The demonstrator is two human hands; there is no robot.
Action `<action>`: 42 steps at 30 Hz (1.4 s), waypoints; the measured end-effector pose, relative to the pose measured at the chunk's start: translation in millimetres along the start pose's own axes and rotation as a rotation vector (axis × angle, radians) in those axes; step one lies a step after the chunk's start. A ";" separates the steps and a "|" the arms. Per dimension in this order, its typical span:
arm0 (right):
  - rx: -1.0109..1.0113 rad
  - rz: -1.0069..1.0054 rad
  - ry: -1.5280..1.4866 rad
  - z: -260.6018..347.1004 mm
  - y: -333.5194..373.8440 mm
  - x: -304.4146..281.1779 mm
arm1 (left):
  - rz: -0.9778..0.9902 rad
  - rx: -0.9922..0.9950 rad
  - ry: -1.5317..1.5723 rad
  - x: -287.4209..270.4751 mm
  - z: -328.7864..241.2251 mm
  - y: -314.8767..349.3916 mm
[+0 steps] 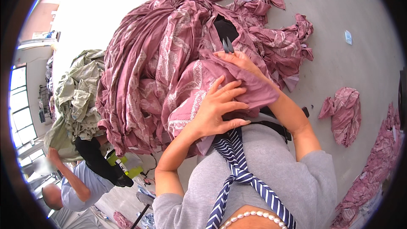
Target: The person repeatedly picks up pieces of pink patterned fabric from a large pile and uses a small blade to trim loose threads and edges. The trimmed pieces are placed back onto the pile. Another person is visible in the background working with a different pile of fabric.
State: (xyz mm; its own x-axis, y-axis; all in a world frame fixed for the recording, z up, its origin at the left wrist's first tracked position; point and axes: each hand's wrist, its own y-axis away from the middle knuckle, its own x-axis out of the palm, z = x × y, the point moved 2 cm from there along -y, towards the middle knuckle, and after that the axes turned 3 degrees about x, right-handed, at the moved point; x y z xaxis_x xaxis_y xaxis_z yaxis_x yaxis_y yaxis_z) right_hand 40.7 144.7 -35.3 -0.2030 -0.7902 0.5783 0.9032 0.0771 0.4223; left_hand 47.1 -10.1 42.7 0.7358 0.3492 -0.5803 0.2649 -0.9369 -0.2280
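Note:
A large heap of dusty-pink fabric (144,68) with white lace-like patterned bands fills the space in front of me and reaches my lap. My left hand (218,108) lies flat on it, fingers spread. Just beyond, my right hand (241,62) is closed round a pair of thread snips (227,46); only the two dark pointed blades show, slightly apart and pointing away from me. A plain pink fold of the fabric (254,87) passes under the right hand and partly covers its palm. Whether the fingers also pinch that fold, I cannot tell.
To the left, a co-worker (80,186) bends over a pile of pale green fabric (78,97). A bundled pink piece (345,114) and a small light-blue scrap (348,37) lie on the grey floor (335,68) at right. More pink fabric (369,178) stretches along the far right.

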 end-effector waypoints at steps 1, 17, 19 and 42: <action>-0.125 0.017 0.017 -8.7 -8.1 -9.7 | -0.003 -0.026 0.066 5.0 1.6 2.7; -0.695 -0.049 0.869 3.5 40.2 34.8 | -0.553 -0.604 0.043 -49.4 37.6 -1.9; -0.766 -0.054 0.898 1.1 38.7 33.8 | -0.575 -0.641 0.066 -50.4 36.4 -2.7; -0.622 -0.166 0.817 46.0 51.6 44.3 | -0.672 -0.329 1.214 -45.9 45.9 8.7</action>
State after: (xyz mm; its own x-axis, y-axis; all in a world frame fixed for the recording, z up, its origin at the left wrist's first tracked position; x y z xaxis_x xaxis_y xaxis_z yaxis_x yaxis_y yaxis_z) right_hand 60.9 141.7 44.2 -0.2340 -0.9512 -0.2013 0.9699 -0.2141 -0.1157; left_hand -13.0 -33.6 31.4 0.4383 0.6501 0.6207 0.7783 -0.6199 0.0996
